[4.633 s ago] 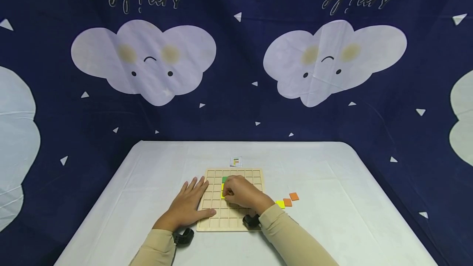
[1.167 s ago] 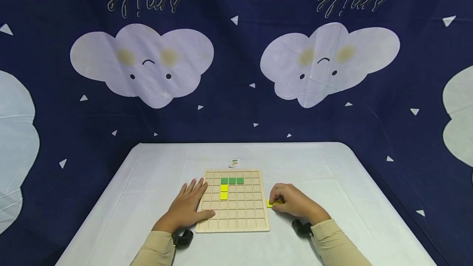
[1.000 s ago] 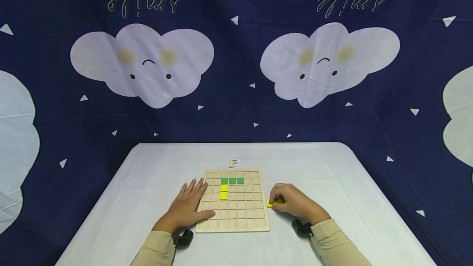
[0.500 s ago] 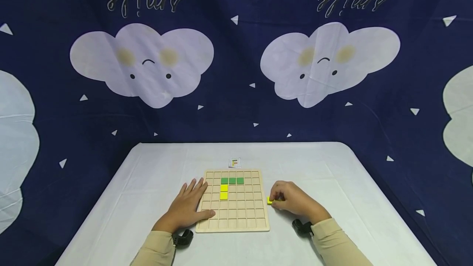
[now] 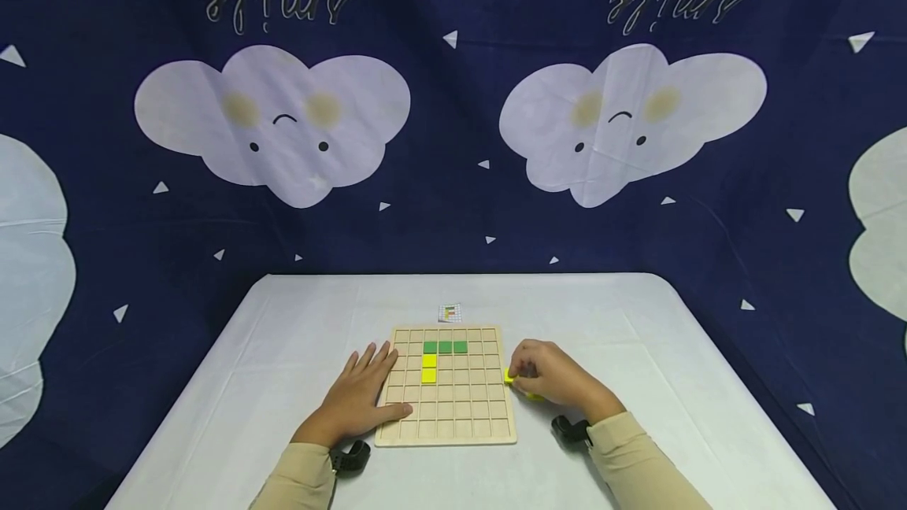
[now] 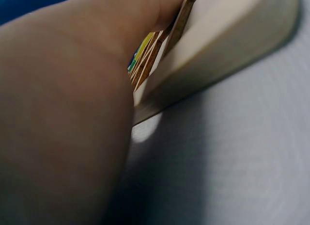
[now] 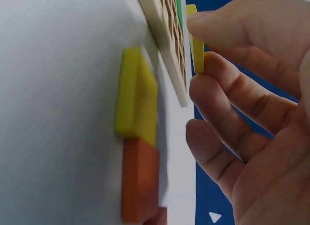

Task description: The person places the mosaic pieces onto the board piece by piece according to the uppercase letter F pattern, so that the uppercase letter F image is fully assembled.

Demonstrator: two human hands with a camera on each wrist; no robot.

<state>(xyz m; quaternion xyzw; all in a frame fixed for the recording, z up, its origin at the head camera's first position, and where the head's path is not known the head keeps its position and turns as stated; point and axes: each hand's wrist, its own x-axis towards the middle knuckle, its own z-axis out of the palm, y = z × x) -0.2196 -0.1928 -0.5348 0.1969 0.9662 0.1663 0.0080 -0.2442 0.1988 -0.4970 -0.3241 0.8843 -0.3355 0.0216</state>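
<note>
A wooden grid board lies on the white table, with three green tiles in a row and two yellow tiles below the leftmost one. My right hand is at the board's right edge and pinches a yellow tile between thumb and fingers. In the right wrist view this pinched tile hangs just off the table beside the board's rim. My left hand lies flat on the table, fingers straight, thumb on the board's left edge.
On the table under my right hand lie another yellow tile and an orange tile. A small pattern card sits behind the board. The table is white, with a dark blue cloud-print cloth hanging behind it.
My right hand took a yellow tile from the table right of the board, lifted it and moved left to the board's right edge. The left hand has stayed still.
</note>
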